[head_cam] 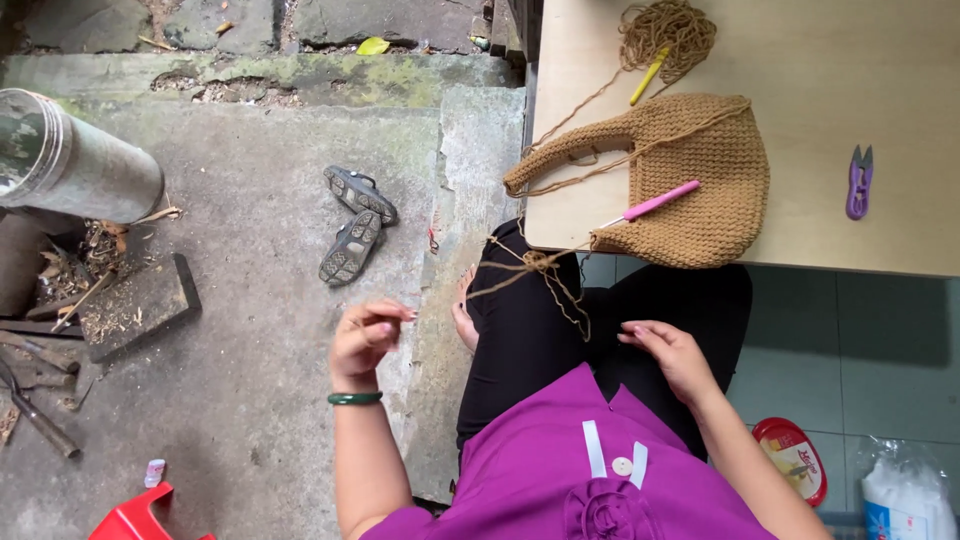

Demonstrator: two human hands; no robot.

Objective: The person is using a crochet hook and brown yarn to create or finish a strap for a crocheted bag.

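Note:
A tan crocheted bag (690, 170) lies on the wooden table (860, 70), with a pink crochet hook (655, 203) resting on it. Tan yarn (540, 268) hangs in a tangled strand from the bag down over my lap. My left hand (366, 338) is raised beside my knee with fingertips pinched together; whether it pinches a thin strand I cannot tell. My right hand (672, 356) hovers over my black trousers, fingers loosely curled, just right of the hanging yarn. A loose yarn heap (668, 35) with a yellow hook (647, 77) sits at the table's far side.
Purple thread snips (859, 181) lie on the table's right. A pair of dark sandals (354, 222) sits on the concrete ground. A metal cylinder (70, 160) and wood scraps are at left, a red stool (140, 515) below, a red-lidded tub (795, 458) at lower right.

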